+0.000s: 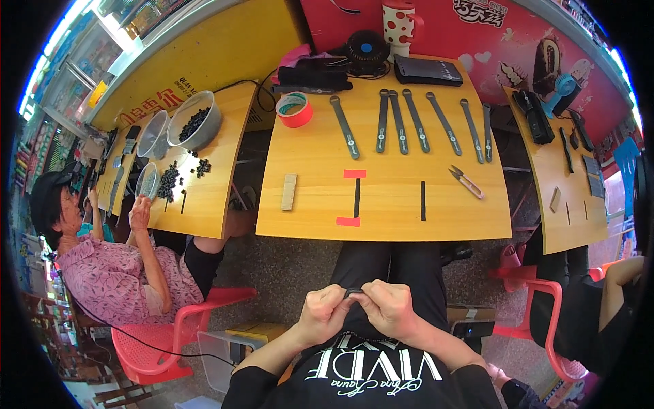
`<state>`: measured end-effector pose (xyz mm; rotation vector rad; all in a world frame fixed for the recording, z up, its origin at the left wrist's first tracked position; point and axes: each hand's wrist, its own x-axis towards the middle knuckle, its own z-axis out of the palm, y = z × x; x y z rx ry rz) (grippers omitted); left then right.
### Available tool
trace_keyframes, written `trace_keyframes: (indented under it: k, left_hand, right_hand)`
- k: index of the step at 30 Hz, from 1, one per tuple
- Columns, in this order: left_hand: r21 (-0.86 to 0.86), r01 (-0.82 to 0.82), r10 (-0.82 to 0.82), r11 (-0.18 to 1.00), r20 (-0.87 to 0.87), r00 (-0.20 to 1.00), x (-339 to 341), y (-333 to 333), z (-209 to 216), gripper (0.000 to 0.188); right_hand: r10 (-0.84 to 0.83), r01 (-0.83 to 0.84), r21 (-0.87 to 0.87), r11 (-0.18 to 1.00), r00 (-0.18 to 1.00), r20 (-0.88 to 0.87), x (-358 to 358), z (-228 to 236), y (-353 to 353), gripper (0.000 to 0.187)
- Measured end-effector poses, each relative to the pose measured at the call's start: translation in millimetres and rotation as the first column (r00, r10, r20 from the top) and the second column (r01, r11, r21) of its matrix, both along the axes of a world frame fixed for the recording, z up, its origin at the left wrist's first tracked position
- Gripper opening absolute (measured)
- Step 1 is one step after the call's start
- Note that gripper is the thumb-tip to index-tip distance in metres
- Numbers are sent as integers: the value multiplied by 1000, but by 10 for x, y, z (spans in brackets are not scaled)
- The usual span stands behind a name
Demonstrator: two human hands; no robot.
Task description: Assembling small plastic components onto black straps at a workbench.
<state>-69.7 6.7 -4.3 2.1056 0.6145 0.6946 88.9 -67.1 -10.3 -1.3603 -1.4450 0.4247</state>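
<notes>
Pinching small black piece (353,292), left hand (323,315) and right hand (390,309), grip closed, lower centre; white-lettered shirt (368,380) below.

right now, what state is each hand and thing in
left hand: pinching a small black strip
right hand: pinching the strip
pink-handled metal snips: lying flat
red round tape roll: lying flat
seven long dark straps: laid out
black round fan: cannot tell if running
large clear tub: open, holding black pieces

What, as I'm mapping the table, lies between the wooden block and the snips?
Head view: two dark strips lie between the wooden block and snips, with red tape at the left strip's ends.
</notes>
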Motion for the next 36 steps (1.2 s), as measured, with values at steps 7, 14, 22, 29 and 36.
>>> trace_keyframes:
  k: [7, 14, 22, 29, 36]
  left_hand:
    - [-2, 35, -34, 999, 53, 998, 46, -50, 98, 13]
    - [-50, 37, -38, 998, -8, 999, -61, -164, -212, 13]
    - [-278, -50, 60, 959, 28, 998, 35, 43, 52, 16]
    - [-333, -45, 65, 942, 50, 997, 28, -6, 22, 15]
    - [-343, -40, 55, 939, 32, 998, 19, 1, 35, 14]
  right_hand:
    - [99, -82, 151, 985, 989, -109, 62, -85, -29, 15]
    - [-125, 206, 78, 975, 808, -576, 370, 261, -138, 9]
    - [-9, -32, -169, 985, 971, -237, 196, 176, -101, 10]
    - [29, -89, -212, 973, 962, -271, 123, 109, -41, 6]
    - [38, -99, -220, 970, 962, -269, 116, 105, -27, 6]
